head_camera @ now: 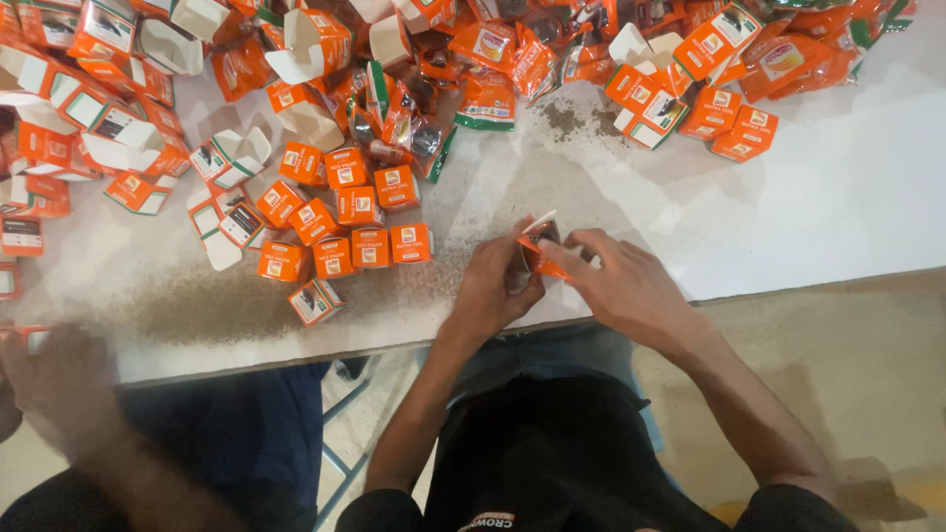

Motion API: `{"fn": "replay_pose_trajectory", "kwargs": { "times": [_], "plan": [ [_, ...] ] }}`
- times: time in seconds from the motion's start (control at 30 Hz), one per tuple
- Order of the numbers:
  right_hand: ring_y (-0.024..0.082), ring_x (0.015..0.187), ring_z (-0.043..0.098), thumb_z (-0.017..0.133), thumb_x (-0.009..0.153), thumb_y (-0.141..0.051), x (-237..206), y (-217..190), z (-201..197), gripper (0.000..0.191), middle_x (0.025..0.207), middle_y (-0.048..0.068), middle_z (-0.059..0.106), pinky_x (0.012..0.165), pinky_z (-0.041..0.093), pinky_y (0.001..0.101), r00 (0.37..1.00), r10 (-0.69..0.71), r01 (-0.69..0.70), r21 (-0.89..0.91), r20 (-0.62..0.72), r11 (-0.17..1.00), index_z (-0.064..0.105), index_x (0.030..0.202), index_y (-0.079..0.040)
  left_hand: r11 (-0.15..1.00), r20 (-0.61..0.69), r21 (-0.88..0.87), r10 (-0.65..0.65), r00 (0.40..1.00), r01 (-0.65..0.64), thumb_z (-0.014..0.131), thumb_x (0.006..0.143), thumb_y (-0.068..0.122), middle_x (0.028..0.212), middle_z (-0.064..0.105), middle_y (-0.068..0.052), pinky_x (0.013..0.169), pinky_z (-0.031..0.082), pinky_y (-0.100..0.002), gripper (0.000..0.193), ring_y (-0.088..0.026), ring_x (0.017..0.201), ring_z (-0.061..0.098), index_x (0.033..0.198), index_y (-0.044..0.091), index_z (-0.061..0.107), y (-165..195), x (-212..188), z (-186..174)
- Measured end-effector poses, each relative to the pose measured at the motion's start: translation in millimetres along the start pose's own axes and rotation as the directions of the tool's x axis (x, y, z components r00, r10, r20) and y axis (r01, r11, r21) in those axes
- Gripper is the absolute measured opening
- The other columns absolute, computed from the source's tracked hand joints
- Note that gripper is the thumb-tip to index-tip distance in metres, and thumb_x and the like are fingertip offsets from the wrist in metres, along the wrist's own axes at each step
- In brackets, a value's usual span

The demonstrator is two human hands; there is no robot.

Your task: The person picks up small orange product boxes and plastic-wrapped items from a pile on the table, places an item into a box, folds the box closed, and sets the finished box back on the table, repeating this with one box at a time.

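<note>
both hands meet at the table's (847,197) near edge, about midway along it. the left hand (493,291) and right hand (621,286) pinch one small orange box (540,254) between them, fingers curled around it from either side; its white flap sticks up at the top, open. the box is just above the tabletop, not among the others.

just left of the hands, a block of closed boxes (345,222) stands in rough rows, touching one another, with one box tipped on its side at the near end. dark crumbs (227,305) are spread over the table near that block and again farther back. along the far edge runs a heap of open boxes (148,99) and orange pouches (493,69) (jumbled, many overlapping). at the near left corner, another person's hand (54,379) shows, too blurred to tell its grip.
</note>
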State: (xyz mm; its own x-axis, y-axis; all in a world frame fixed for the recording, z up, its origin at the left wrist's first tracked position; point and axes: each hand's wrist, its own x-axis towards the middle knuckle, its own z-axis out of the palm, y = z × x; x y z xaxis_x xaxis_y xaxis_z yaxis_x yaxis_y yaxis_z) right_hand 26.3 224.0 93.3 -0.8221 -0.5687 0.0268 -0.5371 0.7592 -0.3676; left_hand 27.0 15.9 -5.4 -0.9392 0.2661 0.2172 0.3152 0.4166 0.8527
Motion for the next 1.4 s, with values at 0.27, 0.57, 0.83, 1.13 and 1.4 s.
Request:
{"fn": "replay_pose_trajectory", "kwargs": {
  "times": [0.27, 0.57, 0.83, 1.13, 1.4],
  "plan": [
    [0.030, 0.109, 0.066, 0.068, 0.084, -0.014, 25.1, 5.2, 26.8, 0.019, 0.146, 0.016, 0.052, 0.083, 0.055, 0.0450, 0.996, 0.016, -0.031, -0.172, -0.083, 0.985, 0.073, 0.103, -0.017, 0.981, -0.063, 0.043, 0.194, 0.979, -0.191, 0.076, 0.079, 0.006, 0.113, 0.069, -0.009, 0.103, 0.047, -0.039, 0.079, -0.028, 0.105, 0.068, 0.152, 0.009, 0.047, -4.6, -2.9, 6.2],
    [0.024, 0.120, 0.065, 0.070, 0.095, -0.019, 16.3, -2.4, 46.7, 0.027, 0.153, 0.013, 0.054, 0.095, 0.057, 0.0410, 0.941, 0.016, -0.045, -0.077, -0.338, 0.996, 0.075, 0.121, -0.018, 0.974, -0.023, -0.172, -0.151, 0.988, 0.145, 0.079, 0.081, 0.007, 0.111, 0.072, -0.013, 0.091, 0.059, -0.037, 0.074, -0.025, 0.100, 0.072, 0.149, 0.010, 0.052, 1.7, -1.5, 7.3],
    [0.032, 0.118, 0.063, 0.076, 0.080, -0.043, 17.7, -7.9, 39.7, 0.050, 0.143, 0.020, 0.053, 0.082, 0.057, 0.0442, 0.975, -0.025, -0.051, -0.330, -0.222, 0.943, 0.069, 0.123, -0.018, 0.984, -0.108, -0.145, 0.093, 0.990, -0.108, 0.082, 0.084, 0.007, 0.123, 0.070, -0.016, 0.098, 0.056, -0.039, 0.078, -0.030, 0.109, 0.070, 0.153, 0.007, 0.045, -5.2, -6.0, 8.1],
    [0.032, 0.093, 0.072, 0.077, 0.088, -0.021, 16.4, 12.1, 47.8, 0.045, 0.125, 0.017, 0.060, 0.078, 0.059, 0.0419, 0.968, 0.074, 0.001, 0.301, -0.238, 0.954, 0.063, 0.130, -0.010, 0.912, -0.230, -0.376, 0.080, 0.970, -0.165, 0.076, 0.094, -0.001, 0.138, 0.062, -0.017, 0.104, 0.057, -0.032, 0.061, -0.020, 0.123, 0.067, 0.143, 0.005, 0.040, -18.8, -5.9, 22.1],
    [0.025, 0.094, 0.074, 0.078, 0.085, -0.004, 8.3, 19.7, 71.4, 0.049, 0.133, 0.011, 0.060, 0.077, 0.060, 0.0378, 0.927, 0.032, 0.053, 0.214, -0.373, 0.975, 0.065, 0.132, -0.011, 0.980, -0.241, -0.042, 0.180, 0.954, -0.196, 0.072, 0.092, -0.009, 0.156, 0.054, -0.022, 0.111, 0.056, -0.038, 0.063, -0.038, 0.139, 0.063, 0.150, 0.005, 0.053, -13.7, -12.0, 10.0]
  ]
}}
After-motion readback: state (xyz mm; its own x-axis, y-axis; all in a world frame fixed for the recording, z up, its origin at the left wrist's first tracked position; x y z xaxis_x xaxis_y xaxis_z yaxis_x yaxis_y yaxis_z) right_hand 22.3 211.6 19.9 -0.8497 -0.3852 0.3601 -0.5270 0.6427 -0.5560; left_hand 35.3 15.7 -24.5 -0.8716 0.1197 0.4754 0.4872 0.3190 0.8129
